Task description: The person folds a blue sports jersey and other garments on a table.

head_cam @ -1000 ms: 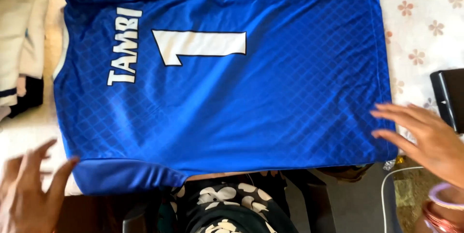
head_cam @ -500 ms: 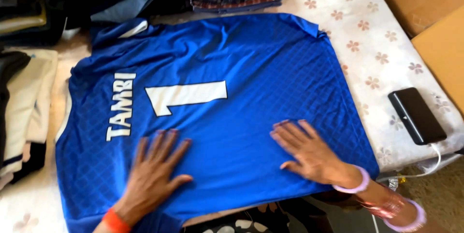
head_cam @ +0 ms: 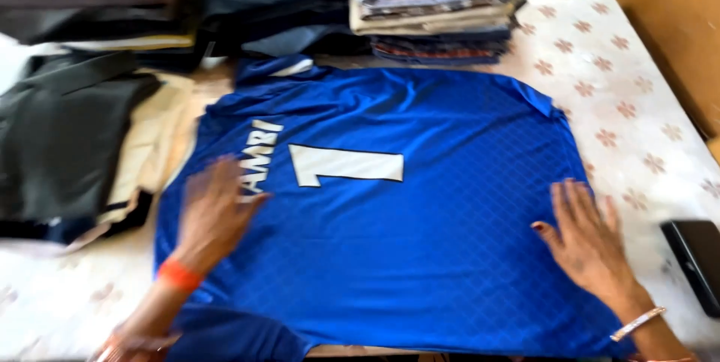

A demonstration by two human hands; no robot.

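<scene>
A blue sports jersey (head_cam: 420,219) lies spread back-up on a white flowered sheet (head_cam: 630,114), with white lettering and a white numeral across it. My left hand (head_cam: 214,212) rests flat on the jersey's left part, fingers apart, beside the lettering; an orange band is on that wrist. Flat on the jersey's right edge lies my right hand (head_cam: 585,238), fingers spread, a thin bangle on its wrist. Neither hand holds anything.
A stack of folded clothes (head_cam: 439,6) stands behind the jersey. Dark and cream garments (head_cam: 75,137) are piled at the left and back left. A black flat device (head_cam: 697,261) lies at the right edge. A brown cardboard box (head_cam: 675,24) stands at the far right.
Both hands have slid apart across the jersey, the left toward its left side, the right toward its right edge. The view has tilted up, showing more of the clothes behind.
</scene>
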